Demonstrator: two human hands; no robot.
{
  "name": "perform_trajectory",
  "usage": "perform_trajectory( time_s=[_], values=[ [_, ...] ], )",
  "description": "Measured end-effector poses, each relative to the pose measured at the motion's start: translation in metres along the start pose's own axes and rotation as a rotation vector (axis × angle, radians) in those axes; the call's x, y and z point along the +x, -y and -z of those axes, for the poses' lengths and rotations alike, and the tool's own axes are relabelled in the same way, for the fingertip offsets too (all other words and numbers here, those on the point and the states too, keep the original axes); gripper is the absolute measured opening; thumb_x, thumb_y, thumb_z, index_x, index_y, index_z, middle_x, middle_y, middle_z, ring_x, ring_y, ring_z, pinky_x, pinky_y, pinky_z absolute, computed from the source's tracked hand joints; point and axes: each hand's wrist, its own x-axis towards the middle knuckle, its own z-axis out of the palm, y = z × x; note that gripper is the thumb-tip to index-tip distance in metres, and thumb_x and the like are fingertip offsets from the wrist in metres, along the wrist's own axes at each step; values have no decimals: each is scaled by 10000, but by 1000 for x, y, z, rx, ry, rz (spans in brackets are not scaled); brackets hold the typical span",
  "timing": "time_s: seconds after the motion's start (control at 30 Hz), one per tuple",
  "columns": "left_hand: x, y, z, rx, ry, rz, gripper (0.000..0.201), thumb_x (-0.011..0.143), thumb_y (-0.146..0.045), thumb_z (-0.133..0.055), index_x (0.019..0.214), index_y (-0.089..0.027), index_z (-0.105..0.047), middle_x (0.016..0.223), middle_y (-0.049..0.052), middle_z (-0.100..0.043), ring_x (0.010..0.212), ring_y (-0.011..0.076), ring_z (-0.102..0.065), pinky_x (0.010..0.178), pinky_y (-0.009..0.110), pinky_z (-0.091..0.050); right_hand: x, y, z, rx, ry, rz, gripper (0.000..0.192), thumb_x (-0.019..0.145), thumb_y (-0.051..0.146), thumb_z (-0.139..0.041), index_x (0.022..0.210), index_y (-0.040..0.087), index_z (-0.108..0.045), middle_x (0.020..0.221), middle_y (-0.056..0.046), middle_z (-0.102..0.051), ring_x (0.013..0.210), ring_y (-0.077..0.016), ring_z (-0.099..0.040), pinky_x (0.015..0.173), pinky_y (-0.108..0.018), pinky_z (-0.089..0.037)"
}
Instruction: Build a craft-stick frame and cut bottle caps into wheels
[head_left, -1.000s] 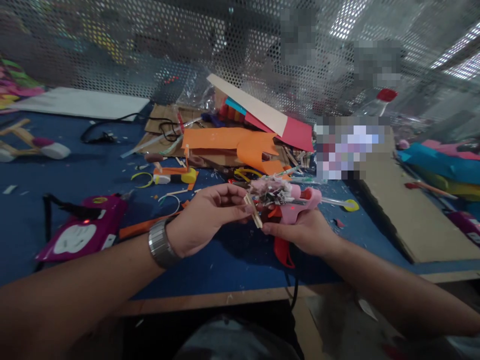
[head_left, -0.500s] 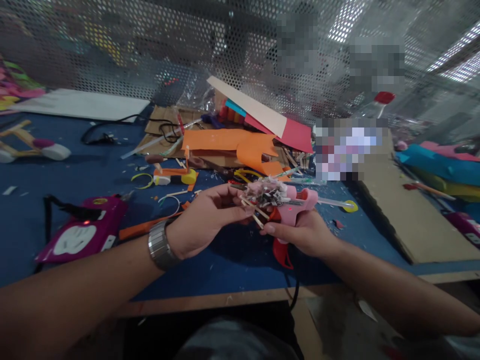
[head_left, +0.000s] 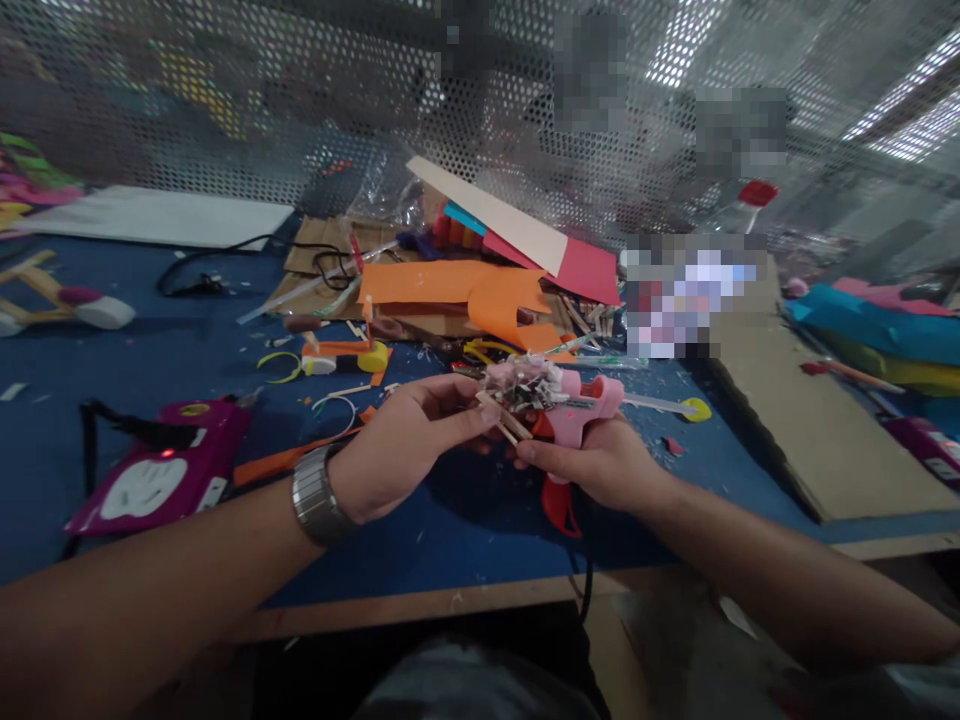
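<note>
In my right hand (head_left: 607, 462) is a pink glue gun (head_left: 574, 415), its nozzle end pointing left. Clumps of grey-white fluff and glue coat its front, and a clear glue stick (head_left: 652, 402) sticks out of the back. A red stand (head_left: 556, 505) hangs below it. The fingers of my left hand (head_left: 431, 430), with a metal watch (head_left: 321, 495) on the wrist, pinch thin wooden sticks (head_left: 504, 418) close against the gun's front. The left fingertips are partly hidden behind the sticks and the gun.
Orange foam sheet (head_left: 427, 283) and coloured sheets (head_left: 585, 268) lie behind my hands. A purple box with a red light (head_left: 169, 465) is at left, near a small yellow-and-orange model (head_left: 345, 357). Cardboard (head_left: 810, 420) lies at right. A perforated metal screen (head_left: 247, 120) stands behind the blue table.
The sticks and the glue gun have shifted very slightly to the left in view, along with the whole scene. Both hands keep their hold.
</note>
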Motion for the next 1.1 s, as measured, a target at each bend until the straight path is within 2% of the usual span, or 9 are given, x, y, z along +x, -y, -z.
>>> perform_trajectory(
  time_s=[0.13, 0.33, 0.53, 0.67, 0.77, 0.9, 1.1],
  values=[
    [0, -4, -1, 3, -71, -5, 329, 717, -408, -1043, 817, -184, -824, 852, 18, -790, 778, 155, -711, 697, 258, -614, 0, 0, 0, 45, -22, 1, 277, 760, 420, -945, 952, 250, -841, 859, -48, -857, 744, -259, -809, 741, -400, -711],
    [2, -6, -1, -19, -140, -13, 385, 712, -471, -1043, 823, -178, -820, 795, 21, -747, 759, 146, -663, 646, 223, -586, 2, -3, 2, 159, -33, -55, 340, 741, 454, -982, 894, 206, -807, 846, -68, -847, 750, -248, -814, 749, -387, -707],
    [3, -7, 3, -32, -232, -42, 423, 732, -473, -1031, 899, -177, -779, 855, 16, -738, 785, 154, -682, 604, 206, -580, 7, -5, 5, 357, -111, 23, 399, 717, 404, -1030, 934, 193, -769, 954, -50, -786, 798, -216, -805, 685, -309, -687],
    [5, -9, 2, -19, -283, -43, 351, 854, -425, -942, 919, -166, -714, 876, 19, -738, 738, 139, -687, 584, 203, -563, 8, -6, 7, 406, -122, 88, 316, 772, 336, -1001, 940, 196, -772, 969, -39, -769, 798, -195, -794, 657, -277, -668],
    [5, -11, 1, 10, -276, -22, 275, 916, -343, -877, 909, -169, -665, 846, 7, -727, 713, 133, -697, 607, 209, -565, 9, -5, 7, 437, -160, 108, 286, 779, 301, -988, 928, 200, -765, 949, -32, -773, 769, -182, -785, 635, -268, -658],
    [3, -12, 0, 71, -197, 10, 222, 934, -301, -844, 956, -159, -674, 816, -2, -724, 665, 120, -692, 651, 222, -578, 11, -3, 5, 476, -207, 108, 319, 736, 298, -994, 909, 202, -744, 902, -20, -769, 718, -172, -760, 613, -279, -648],
    [-1, -10, 1, 129, -118, 42, 116, 1014, -257, -726, 1048, -160, -672, 786, -23, -678, 549, 78, -592, 539, 186, -473, 14, -2, 4, 454, -231, 81, 330, 740, 343, -979, 915, 198, -739, 884, -26, -767, 720, -181, -757, 614, -291, -644]
  ],
)
